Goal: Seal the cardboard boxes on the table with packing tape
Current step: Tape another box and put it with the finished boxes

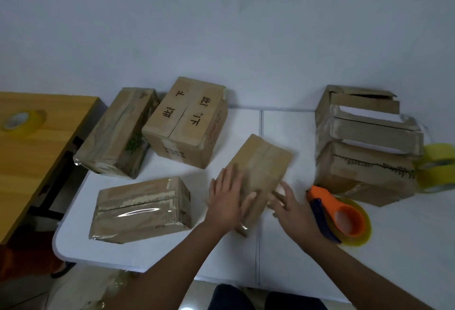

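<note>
A small cardboard box (261, 167) lies at an angle in the middle of the white table (295, 255), tape along its top. My left hand (227, 201) lies flat on its near left part, fingers spread. My right hand (289, 205) touches the box's near right side with straight fingers. An orange tape dispenser (344, 218) with a roll of clear tape lies just right of my right hand. Three taped boxes lie to the left: one near (141, 208), one far left (118, 134), one with black characters (187, 122).
A stack of three boxes (364, 144) with loose flaps stands at the right, two yellowish tape rolls (438, 167) beside it. A wooden table (27, 152) on the left carries another tape roll (23, 121). A wall rises behind the tables.
</note>
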### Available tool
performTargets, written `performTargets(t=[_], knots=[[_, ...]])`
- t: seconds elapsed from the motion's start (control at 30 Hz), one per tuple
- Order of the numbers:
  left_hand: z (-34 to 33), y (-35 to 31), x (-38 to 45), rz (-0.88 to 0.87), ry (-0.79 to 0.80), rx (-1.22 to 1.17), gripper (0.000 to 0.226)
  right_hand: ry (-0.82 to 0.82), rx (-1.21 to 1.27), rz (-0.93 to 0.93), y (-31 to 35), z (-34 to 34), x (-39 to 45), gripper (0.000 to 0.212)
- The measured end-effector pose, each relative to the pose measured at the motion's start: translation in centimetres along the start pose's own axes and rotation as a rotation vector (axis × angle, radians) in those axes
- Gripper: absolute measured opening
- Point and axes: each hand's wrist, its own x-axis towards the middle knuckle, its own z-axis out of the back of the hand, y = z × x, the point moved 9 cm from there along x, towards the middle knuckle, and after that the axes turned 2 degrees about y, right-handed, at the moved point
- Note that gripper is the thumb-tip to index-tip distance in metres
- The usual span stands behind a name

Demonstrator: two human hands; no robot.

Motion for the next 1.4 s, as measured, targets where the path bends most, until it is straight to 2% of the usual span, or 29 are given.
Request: performTargets(t=[0.1,0.23,0.33,0.43,0.57,0.6,0.67,0.73,0.8,0.87,0.97,1.07,1.17,1.27,1.4], knots=[[-2.7,-1.9,0.9,0.009,0.143,0.136,0.101,0.081,-0.132,0.029,-1.2,-2.0,-1.9,0.04],[-4.3,-1.4,1.0,-0.015,0.183,0.357,0.09,-0.185,-0.129,0.033,-0.1,2.7,-2.2,0.032],[-4.3,-0.9,1.0,-0.083,0.188,0.456,0.099,-0.268,-0.151,0.092,0.7,5.4,-1.9,0.036],[-4.7,-1.8,0.6,-0.243,0.242,0.538,0.103,-0.233,-0.207,0.149,1.1,5.7,-1.1,0.041],[-5.6,-4.3,-0.7,-0.547,0.336,0.598,0.1,-0.241,-0.283,0.171,1.1,6.2,0.1,0.047],[-5.6,-4.7,-0.7,-0.632,0.339,0.631,0.097,-0.235,-0.325,0.157,0.8,6.2,0.5,0.05],[-4.1,-5.5,-0.1,-0.75,0.233,0.702,0.094,-0.184,-0.434,0.109,0.0,6.1,1.0,0.056],[-1.4,-5.3,1.0,-0.67,0.113,0.653,0.09,-0.136,-0.533,0.076,-0.6,5.9,1.0,0.06],[-0.2,-3.9,1.7,-0.513,0.136,0.522,0.09,-0.141,-0.515,0.078,-0.7,5.5,0.6,0.055],[-0.5,-2.8,1.2,-0.434,0.198,0.399,0.087,-0.157,-0.43,0.082,-0.6,5.0,0.0,0.049],[-1.3,-1.6,0.3,-0.329,0.151,0.199,0.056,-0.177,-0.33,0.059,-0.9,4.2,-0.7,0.045],[-2.9,-1.3,-0.8,-0.179,0.167,0.134,0.079,-0.136,-0.237,0.034,-1.6,2.8,-1.4,0.039],[-4.8,-1.8,-1.6,-0.163,0.211,0.23,0.096,-0.127,-0.184,0.087,-1.7,1.9,-2.2,0.031],[-5.1,-1.3,-1.0,-0.187,0.207,0.296,0.098,-0.24,-0.138,0.04,-3.0,4.3,-2.4,0.031],[-4.8,-1.3,0.9,-0.283,0.202,0.315,0.099,-0.384,-0.312,-0.02,-5.9,9.0,-2.3,0.028]])
